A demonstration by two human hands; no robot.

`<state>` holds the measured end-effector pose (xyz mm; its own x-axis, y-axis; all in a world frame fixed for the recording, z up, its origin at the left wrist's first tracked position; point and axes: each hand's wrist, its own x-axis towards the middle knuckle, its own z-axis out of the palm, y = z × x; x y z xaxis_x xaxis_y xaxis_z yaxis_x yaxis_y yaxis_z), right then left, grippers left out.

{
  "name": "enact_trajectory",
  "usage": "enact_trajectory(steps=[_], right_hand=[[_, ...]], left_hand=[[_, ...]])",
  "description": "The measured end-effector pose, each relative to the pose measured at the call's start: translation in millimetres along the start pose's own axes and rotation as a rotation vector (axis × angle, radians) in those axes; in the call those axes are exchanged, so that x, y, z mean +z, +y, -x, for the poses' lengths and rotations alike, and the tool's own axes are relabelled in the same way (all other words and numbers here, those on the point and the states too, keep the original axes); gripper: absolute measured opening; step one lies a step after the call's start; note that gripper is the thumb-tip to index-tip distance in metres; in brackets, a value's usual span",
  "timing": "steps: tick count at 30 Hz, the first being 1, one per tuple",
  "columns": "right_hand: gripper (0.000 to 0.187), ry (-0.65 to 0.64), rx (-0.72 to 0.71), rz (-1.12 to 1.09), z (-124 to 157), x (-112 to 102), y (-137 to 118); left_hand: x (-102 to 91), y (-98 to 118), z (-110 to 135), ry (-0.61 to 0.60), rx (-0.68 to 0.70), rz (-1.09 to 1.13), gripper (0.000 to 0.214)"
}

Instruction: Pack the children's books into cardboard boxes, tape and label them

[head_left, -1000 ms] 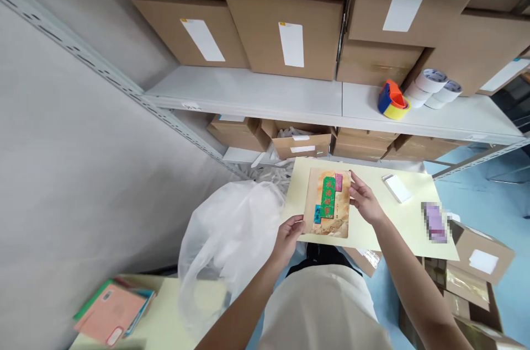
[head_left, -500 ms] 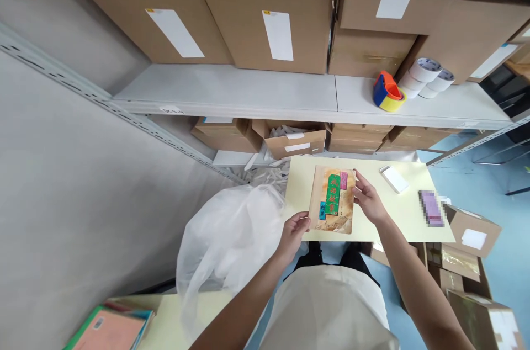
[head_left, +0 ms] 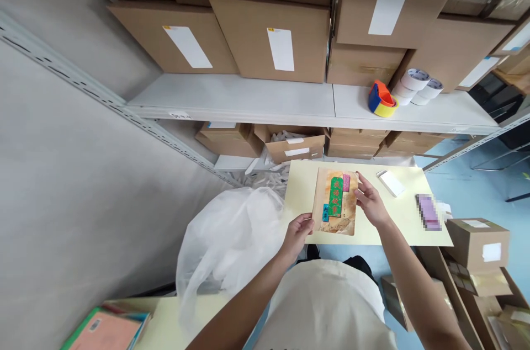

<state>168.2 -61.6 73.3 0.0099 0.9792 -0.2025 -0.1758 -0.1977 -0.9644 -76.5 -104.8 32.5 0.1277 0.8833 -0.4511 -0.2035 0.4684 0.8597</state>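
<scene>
Between my two hands is a book (head_left: 336, 201) with a tan, marbled cover and a green title panel. Its front cover faces up, above the pale yellow table (head_left: 300, 187). My left hand (head_left: 298, 234) pinches the lower left edge, while my right hand (head_left: 370, 201) grips the upper right edge; both are closed on it. Right of the book, a small white box (head_left: 390, 183) lies on the table. Farther right is a purple, pixelated item (head_left: 428, 212) whose kind I cannot make out.
A large translucent plastic bag (head_left: 232, 234) bulges left of the table. Behind, a grey shelf (head_left: 248, 96) holds cardboard boxes (head_left: 273, 35), white tape rolls (head_left: 415, 79) and a tape dispenser (head_left: 381, 99). More cartons (head_left: 476, 245) stand at right. Several books (head_left: 107, 330) lie at lower left.
The view has shifted slightly, showing more of the upper boxes and the cartons at right. Both hands still hold the book in nearly the same place over the table.
</scene>
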Motion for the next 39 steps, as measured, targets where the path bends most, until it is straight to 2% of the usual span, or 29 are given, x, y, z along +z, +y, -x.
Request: enact_trajectory(steps=[8, 13, 15, 18, 20, 22, 24, 26, 28, 30, 32, 34, 37, 39], right_hand=[[0.083, 0.055, 0.029, -0.087, 0, -16, 0], [0.065, 0.076, 0.055, -0.134, -9, -32, -1], [0.058, 0.04, 0.053, -0.12, -16, -42, -2], [0.056, -0.042, -0.06, -0.017, -28, -57, -6], [0.056, -0.133, -0.131, 0.082, -36, -65, -11], [0.049, -0.228, -0.145, 0.149, -44, -72, -18], [0.042, -0.286, -0.113, 0.167, -51, -79, -24], [0.043, -0.298, -0.054, 0.167, -57, -85, -28], [0.046, -0.292, 0.013, 0.175, -62, -89, -30], [0.046, -0.284, 0.057, 0.197, -66, -91, -33], [0.045, -0.285, 0.071, 0.217, -67, -93, -36], [0.045, -0.293, 0.067, 0.219, -68, -98, -38], [0.051, -0.327, 0.081, 0.217, -65, -117, -39], [0.053, -0.321, 0.107, 0.231, -63, -135, -34]], left_hand=[[15.3, -8, -2, 0.008, 0.002, 0.002, 0.047], [26.0, -13, -5, 0.06, -0.009, 0.102, 0.056], [30.5, -13, -6, 0.047, -0.035, 0.186, 0.059], [39.4, -15, -7, -0.039, -0.135, 0.298, 0.056], [47.8, -17, -8, -0.102, -0.216, 0.338, 0.053], [57.6, -18, -8, -0.139, -0.265, 0.335, 0.053], [66.9, -17, -9, -0.134, -0.243, 0.294, 0.052], [73.7, -12, -9, -0.128, -0.171, 0.283, 0.049], [77.6, -5, -9, -0.132, -0.073, 0.31, 0.06], [80.6, 1, -9, -0.105, 0.038, 0.25, 0.069], [85.6, 3, -9, -0.017, 0.128, 0.057, 0.064], [94.1, -1, -10, 0.084, 0.153, -0.093, 0.057], [110.7, -14, -9, 0.196, 0.117, -0.034, 0.062], [121.1, -24, -6, 0.226, 0.089, 0.055, 0.066]])
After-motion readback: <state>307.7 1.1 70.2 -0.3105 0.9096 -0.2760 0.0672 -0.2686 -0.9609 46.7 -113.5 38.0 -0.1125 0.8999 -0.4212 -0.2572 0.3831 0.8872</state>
